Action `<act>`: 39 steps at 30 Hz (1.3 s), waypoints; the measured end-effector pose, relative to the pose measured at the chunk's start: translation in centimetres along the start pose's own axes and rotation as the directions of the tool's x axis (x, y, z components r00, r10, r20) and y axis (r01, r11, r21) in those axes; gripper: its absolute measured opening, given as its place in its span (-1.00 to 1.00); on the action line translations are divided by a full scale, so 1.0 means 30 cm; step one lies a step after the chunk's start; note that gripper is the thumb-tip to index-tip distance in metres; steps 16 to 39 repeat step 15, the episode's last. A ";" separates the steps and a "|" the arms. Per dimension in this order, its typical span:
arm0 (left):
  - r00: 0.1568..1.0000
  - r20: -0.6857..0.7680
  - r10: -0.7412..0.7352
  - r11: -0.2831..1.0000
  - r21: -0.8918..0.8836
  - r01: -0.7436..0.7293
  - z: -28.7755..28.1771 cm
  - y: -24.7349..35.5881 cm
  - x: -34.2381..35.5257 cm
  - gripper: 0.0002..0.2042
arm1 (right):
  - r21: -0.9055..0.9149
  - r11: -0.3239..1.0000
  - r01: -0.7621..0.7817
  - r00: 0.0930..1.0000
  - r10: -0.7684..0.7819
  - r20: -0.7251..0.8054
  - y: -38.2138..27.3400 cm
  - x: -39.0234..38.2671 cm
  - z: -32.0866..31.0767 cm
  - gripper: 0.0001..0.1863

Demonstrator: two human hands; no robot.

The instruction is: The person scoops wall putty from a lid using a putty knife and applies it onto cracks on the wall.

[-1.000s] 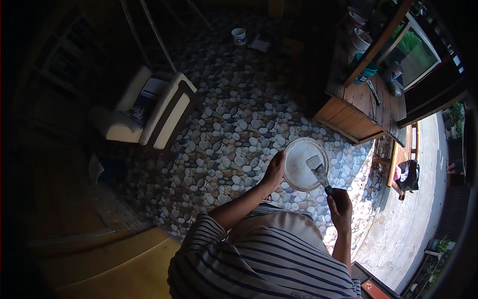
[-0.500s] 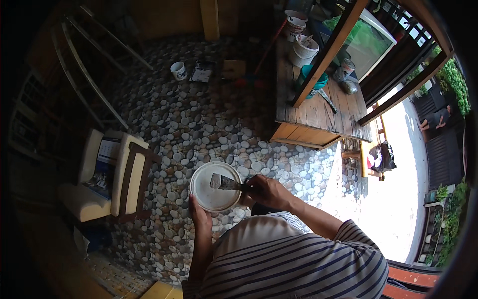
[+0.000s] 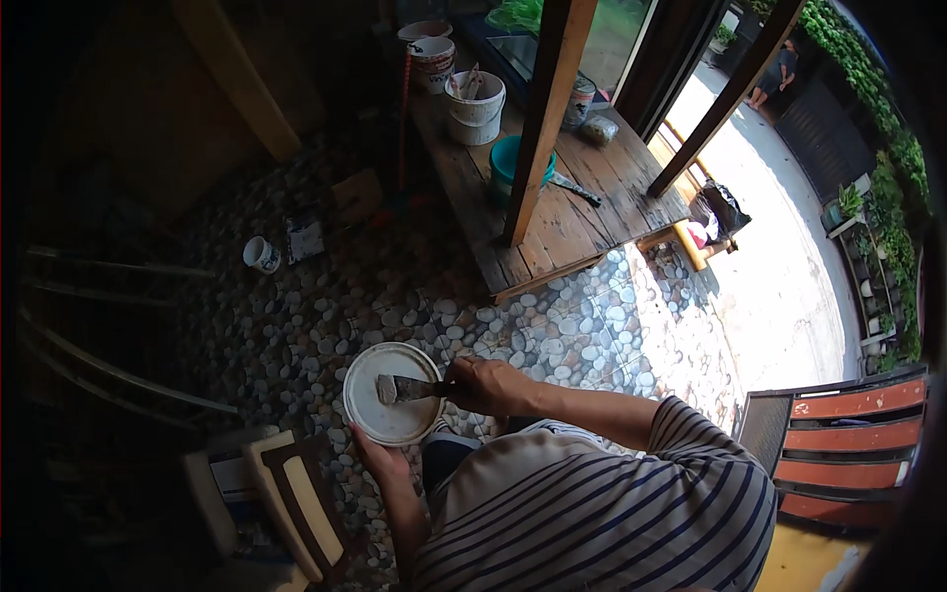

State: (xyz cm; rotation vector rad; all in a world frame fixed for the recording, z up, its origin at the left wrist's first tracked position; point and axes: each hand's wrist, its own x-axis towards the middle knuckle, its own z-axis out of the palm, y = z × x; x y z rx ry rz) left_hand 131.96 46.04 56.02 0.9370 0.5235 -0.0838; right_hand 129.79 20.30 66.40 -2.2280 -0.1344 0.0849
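Note:
A round white bucket lid (image 3: 402, 422) with a raised rim is held up at waist height. My left hand (image 3: 383, 460) grips it from its near edge, the thumb at the rim and the other fingers hidden beneath. My right hand (image 3: 487, 386) is closed round the dark handle of a putty knife (image 3: 418, 389). The knife's blade points left over the lid, with a small greyish-white lump of paste (image 3: 385, 389) at its tip. Whether the blade touches the lid I cannot tell.
A wooden table (image 3: 592, 227) ahead bears white buckets (image 3: 475, 116), a teal bucket (image 3: 509, 163) and a brush (image 3: 575, 189). On the pebble-patterned floor stand a small white pail (image 3: 261, 255) and a cushioned chair (image 3: 296, 503). A red-slatted bench (image 3: 853, 436) is at right. Outside stands a person (image 3: 779, 74).
My view has swung to the right, so the table and bench show more fully. Both hands keep their hold, with the putty knife still over the lid.

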 end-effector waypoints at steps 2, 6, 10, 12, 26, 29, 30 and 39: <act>0.998 0.034 -0.050 0.999 0.001 0.050 0.036 0.014 0.107 -0.43 | 0.011 0.994 -0.112 0.991 0.113 -0.070 -0.003 0.046 0.010 -0.65; 0.984 0.079 -0.161 0.985 0.081 0.155 0.135 0.088 0.289 -0.43 | -0.043 0.993 -0.113 0.969 0.101 -0.226 0.030 0.151 0.059 -0.73; 0.938 0.231 -0.257 0.962 0.158 0.225 0.240 0.152 0.486 -0.43 | -0.021 0.981 -0.195 0.916 0.174 -0.362 0.011 0.220 0.094 -0.71; 0.896 0.351 -0.271 0.958 0.189 0.215 0.256 0.174 0.598 -0.41 | 0.011 0.959 -0.282 0.898 0.268 -0.348 -0.030 0.247 0.095 -0.68; 0.850 0.422 -0.314 0.938 0.273 0.211 0.323 0.210 0.670 -0.39 | 0.058 0.958 -0.280 0.870 0.279 -0.406 -0.047 0.256 0.110 -0.65; 0.850 0.422 -0.314 0.938 0.273 0.211 0.323 0.210 0.670 -0.39 | 0.058 0.958 -0.280 0.870 0.279 -0.406 -0.047 0.256 0.110 -0.65; 0.850 0.422 -0.314 0.938 0.273 0.211 0.323 0.210 0.670 -0.39 | 0.058 0.958 -0.280 0.870 0.279 -0.406 -0.047 0.256 0.110 -0.65; 0.850 0.422 -0.314 0.938 0.273 0.211 0.323 0.210 0.670 -0.39 | 0.058 0.958 -0.280 0.870 0.279 -0.406 -0.047 0.256 0.110 -0.65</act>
